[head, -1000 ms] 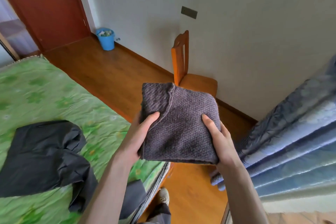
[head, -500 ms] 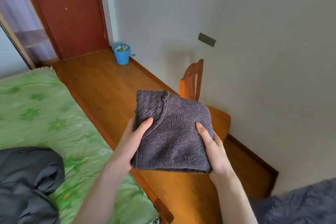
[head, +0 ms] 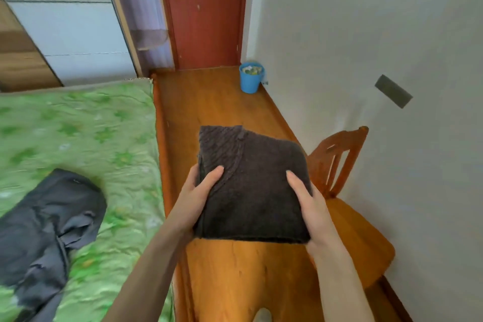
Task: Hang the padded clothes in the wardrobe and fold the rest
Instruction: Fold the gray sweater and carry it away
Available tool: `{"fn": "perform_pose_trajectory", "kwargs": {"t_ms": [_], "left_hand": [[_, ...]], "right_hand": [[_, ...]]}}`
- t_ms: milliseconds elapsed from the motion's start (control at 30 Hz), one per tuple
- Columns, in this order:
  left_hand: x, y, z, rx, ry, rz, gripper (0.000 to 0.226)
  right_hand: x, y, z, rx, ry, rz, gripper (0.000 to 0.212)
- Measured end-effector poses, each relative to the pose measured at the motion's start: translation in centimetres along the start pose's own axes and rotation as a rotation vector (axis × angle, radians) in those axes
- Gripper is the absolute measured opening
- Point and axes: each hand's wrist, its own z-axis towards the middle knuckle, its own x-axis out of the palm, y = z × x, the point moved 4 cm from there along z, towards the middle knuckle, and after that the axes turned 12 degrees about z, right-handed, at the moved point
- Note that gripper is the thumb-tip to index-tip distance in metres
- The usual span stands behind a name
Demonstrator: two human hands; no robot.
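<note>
You've swung round toward the door (head: 206, 12), and the folded brown knit (head: 252, 185) has come along, held above the floor between bed (head: 78, 123) and chair (head: 347, 191). Left hand (head: 194, 200) and right hand (head: 312, 208) clamp its sides, thumbs on top. Keep it level so those thick, ribbed layers stay stacked.

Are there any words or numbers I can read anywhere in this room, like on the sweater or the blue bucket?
No, none can be read.
Folded sweater, gripped by the left hand and the right hand: plain knit, no label showing.
Blue bucket: no print on its side; the scraps inside are too small to tell.
Dark plate on the wall: blank.
Dark garment on the bed: no visible text.
</note>
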Motion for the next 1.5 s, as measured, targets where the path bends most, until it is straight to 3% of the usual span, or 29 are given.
{"fn": "perform_pose_trajectory", "kwargs": {"t_ms": [267,467,733,867,1000,1233,1500], "left_hand": [[5.6,-2.3,4.8,0.035,-0.148,-0.057,0.067],[5.6,-4.4,6.9,0.108,-0.251,-0.040,0.037],[3.8,-5.2,12.3,0.061,-0.330,-0.075,0.035],[2.4,-6.5,18.0,0.067,-0.368,-0.139,0.031],[-1.1,-8.9,24.7,0.094,-0.386,-0.195,0.034],[-7.6,-14.9,37.0,0.103,-0.378,-0.237,0.050],[-11.0,-18.5,48.4,0.099,-0.385,-0.193,0.058]], "right_hand": [[-2.4,5.3,8.9,-0.010,0.127,-0.002,0.066],[-0.7,6.1,12.6,0.017,0.220,0.055,0.056],[2.6,7.3,19.2,0.058,0.312,-0.082,0.062],[5.8,7.9,25.2,0.091,0.335,-0.126,0.079],[11.8,9.7,31.2,0.119,0.462,-0.210,0.097],[22.6,13.7,41.5,0.054,0.443,-0.185,0.094],[28.8,15.4,52.2,0.055,0.405,-0.174,0.092]]}}
